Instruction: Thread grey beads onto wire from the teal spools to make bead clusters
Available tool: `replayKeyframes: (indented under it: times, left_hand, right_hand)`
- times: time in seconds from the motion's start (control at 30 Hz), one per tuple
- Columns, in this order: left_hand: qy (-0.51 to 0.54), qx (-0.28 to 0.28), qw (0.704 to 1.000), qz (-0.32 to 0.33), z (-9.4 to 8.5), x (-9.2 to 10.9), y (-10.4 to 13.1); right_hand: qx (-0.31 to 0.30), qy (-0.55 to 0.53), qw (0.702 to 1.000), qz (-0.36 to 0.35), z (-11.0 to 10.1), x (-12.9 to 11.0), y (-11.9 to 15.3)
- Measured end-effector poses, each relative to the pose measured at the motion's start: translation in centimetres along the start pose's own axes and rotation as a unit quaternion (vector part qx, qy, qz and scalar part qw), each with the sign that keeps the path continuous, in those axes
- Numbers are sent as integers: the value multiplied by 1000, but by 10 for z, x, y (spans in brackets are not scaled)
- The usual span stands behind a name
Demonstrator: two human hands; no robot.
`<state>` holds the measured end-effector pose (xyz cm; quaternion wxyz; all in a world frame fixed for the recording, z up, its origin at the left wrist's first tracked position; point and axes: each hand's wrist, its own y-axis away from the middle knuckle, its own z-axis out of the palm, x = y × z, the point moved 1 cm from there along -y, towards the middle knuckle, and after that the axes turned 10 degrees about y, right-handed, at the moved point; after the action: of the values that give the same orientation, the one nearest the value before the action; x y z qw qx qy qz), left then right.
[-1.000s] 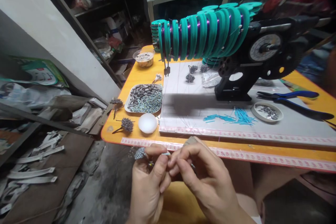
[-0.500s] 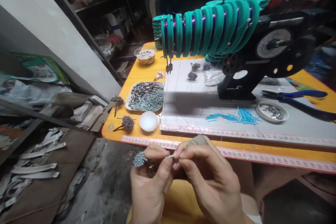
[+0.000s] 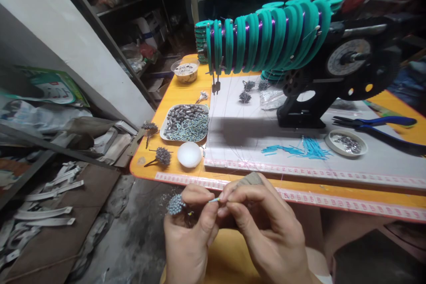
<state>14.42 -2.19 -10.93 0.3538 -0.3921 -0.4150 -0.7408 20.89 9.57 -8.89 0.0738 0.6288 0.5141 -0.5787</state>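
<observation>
My left hand (image 3: 189,235) pinches a thin light-blue tube (image 3: 214,200) between thumb and forefinger. The same hand holds a round bundle of small grey-blue-tipped pieces (image 3: 175,204) that sticks out at its left side. Pressed close against it, my right hand (image 3: 266,222) has its thumb and forefinger together at the tube's other end, where a yellowish tip shows. A grey wrap (image 3: 250,179) covers part of a right finger. What lies inside both palms is hidden. Both hands are just in front of the table's near edge.
A black winding machine with green spools (image 3: 266,40) stands on a white board (image 3: 233,151). Nearby lie blue tubes (image 3: 309,148), blue-handled pliers (image 3: 382,120), a small dish (image 3: 361,151), a parts tray (image 3: 162,131), a white dome (image 3: 189,154) and a dark wire cluster (image 3: 163,156).
The hands stay together with their grip unchanged. The tube tilts slightly more, and the bundle has turned a little. The view has shifted marginally.
</observation>
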Motion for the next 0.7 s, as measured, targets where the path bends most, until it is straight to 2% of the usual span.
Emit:
replayKeyframes:
  times: [0.17,0.3,0.37,0.47,0.53,0.6,0.7]
  left_hand:
    - [-16,-9,998,54,-5,-4,3]
    - [0,-76,995,60,-10,-7,2]
    - [6,-131,987,91,-13,-8,1]
    - [-9,-184,974,133,-18,-11,-2]
    - [-24,-181,976,115,-20,-12,-4]
    - [-34,-157,983,94,-18,-10,-5]
    - [-66,-140,984,94,-14,-1,-5]
  right_hand:
    - [17,27,998,-51,0,-5,-6]
    - [27,71,996,-54,-6,-5,-11]
    - [-17,64,998,-21,-10,-2,-12]
    - [-130,-3,989,73,-14,2,-13]
    - [-182,-37,974,132,-15,4,-11]
    - [-194,-38,968,155,-15,4,-10]
    - [-157,-8,982,106,-17,1,-10]
